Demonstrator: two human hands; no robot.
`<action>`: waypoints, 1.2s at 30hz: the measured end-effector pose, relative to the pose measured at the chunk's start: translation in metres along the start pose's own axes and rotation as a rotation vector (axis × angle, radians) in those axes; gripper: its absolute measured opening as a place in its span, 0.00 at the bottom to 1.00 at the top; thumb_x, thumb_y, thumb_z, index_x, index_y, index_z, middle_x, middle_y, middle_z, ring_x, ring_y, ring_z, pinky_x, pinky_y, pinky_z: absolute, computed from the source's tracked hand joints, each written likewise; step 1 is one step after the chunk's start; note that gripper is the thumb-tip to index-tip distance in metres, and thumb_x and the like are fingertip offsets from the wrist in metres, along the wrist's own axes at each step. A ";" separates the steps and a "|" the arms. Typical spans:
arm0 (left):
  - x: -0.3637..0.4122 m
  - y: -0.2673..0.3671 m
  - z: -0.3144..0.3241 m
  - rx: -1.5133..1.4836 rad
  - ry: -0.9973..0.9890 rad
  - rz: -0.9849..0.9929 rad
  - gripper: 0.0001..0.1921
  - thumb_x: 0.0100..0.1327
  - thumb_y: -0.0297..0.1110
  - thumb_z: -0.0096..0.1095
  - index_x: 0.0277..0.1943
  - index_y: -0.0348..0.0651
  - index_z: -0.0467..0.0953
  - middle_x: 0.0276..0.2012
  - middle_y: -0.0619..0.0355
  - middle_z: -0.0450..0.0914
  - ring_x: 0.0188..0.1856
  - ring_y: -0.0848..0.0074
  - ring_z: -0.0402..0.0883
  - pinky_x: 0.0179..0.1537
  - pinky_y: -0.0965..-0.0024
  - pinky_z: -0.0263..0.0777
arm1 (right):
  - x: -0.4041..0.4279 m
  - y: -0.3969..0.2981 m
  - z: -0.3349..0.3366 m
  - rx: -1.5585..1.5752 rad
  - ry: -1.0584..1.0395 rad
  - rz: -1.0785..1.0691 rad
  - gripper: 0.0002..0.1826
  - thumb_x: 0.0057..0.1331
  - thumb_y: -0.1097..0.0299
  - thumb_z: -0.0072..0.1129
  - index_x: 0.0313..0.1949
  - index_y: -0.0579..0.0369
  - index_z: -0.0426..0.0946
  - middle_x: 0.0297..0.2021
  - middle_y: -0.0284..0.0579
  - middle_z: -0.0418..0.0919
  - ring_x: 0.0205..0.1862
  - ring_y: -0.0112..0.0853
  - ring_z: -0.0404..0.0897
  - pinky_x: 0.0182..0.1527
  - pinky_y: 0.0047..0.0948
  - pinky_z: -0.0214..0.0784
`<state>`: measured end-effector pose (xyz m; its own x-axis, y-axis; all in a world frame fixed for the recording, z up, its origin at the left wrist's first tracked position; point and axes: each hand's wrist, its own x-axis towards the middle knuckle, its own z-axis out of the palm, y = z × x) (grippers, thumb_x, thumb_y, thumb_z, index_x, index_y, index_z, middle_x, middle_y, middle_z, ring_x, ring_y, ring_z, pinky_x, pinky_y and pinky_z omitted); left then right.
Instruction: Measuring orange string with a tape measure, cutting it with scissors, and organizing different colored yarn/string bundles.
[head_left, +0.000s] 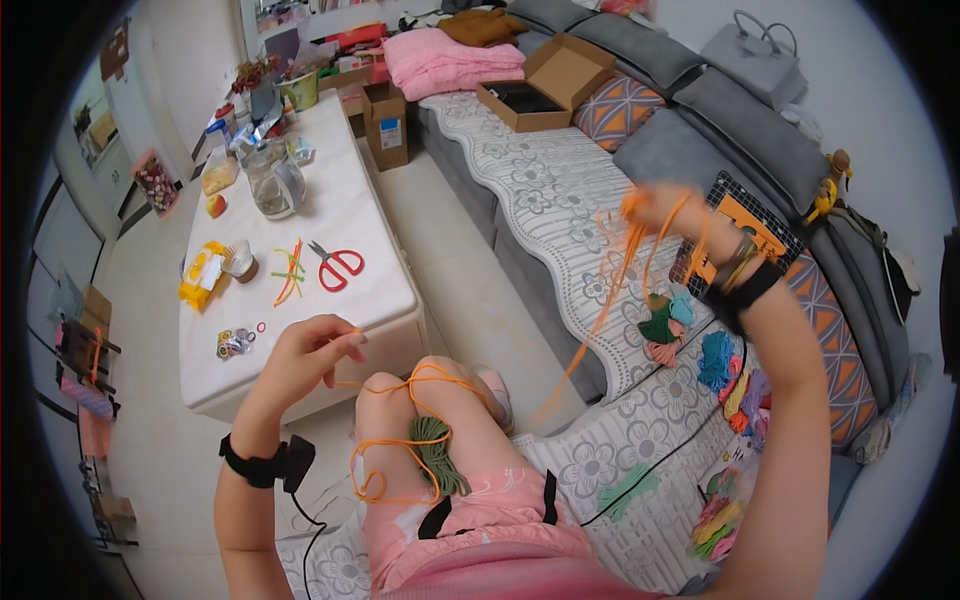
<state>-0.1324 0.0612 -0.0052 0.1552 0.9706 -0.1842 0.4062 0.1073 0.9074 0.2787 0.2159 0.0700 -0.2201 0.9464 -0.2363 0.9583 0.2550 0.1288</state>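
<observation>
Between the thumb and fingers of my left hand (319, 346) is a piece of orange cord, beside the table's near corner. My right hand (664, 214), blurred, is raised over the sofa and closed around looped strands of the same cord. Some strands hang from it towards the floor. Loose loops of orange cord (397, 444) lie over my knees and thighs. A bundle of dark green cord (439, 456) rests between my thighs, partly under an orange loop.
Red-handled scissors (335, 268), cut cord pieces (289, 271) and a glass pitcher (271, 184) are on the white-covered table (337, 187). Coloured cord bundles (720, 360) lie on the sofa to my right, near an orange-and-black board (739, 225). A black cable (675, 450) runs from my right wrist.
</observation>
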 end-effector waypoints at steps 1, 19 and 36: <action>-0.005 -0.004 -0.004 -0.006 0.006 -0.015 0.08 0.61 0.33 0.54 0.35 0.37 0.74 0.22 0.61 0.76 0.17 0.88 0.66 0.18 0.85 0.62 | 0.014 0.029 -0.011 0.421 0.220 0.102 0.12 0.59 0.65 0.43 0.33 0.54 0.76 0.24 0.39 0.78 0.22 0.26 0.77 0.23 0.21 0.66; -0.010 -0.048 0.012 -0.226 0.088 -0.062 0.09 0.64 0.30 0.49 0.41 0.34 0.73 0.25 0.60 0.75 0.26 0.82 0.74 0.30 0.79 0.68 | 0.056 0.030 0.188 0.386 -0.440 0.240 0.16 0.60 0.64 0.48 0.40 0.67 0.73 0.29 0.52 0.78 0.29 0.38 0.79 0.35 0.36 0.72; -0.062 0.032 -0.031 -0.366 0.473 0.693 0.10 0.68 0.34 0.37 0.41 0.38 0.66 0.30 0.58 0.67 0.30 0.79 0.68 0.36 0.76 0.65 | -0.030 -0.265 0.158 1.402 -0.334 -0.612 0.24 0.55 0.60 0.60 0.47 0.59 0.66 0.31 0.46 0.74 0.36 0.32 0.74 0.39 0.31 0.65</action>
<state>-0.1569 0.0114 0.0467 -0.1598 0.8218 0.5469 0.0361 -0.5488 0.8352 0.0607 0.0883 -0.1093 -0.7579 0.6382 -0.1350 0.1827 0.0090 -0.9831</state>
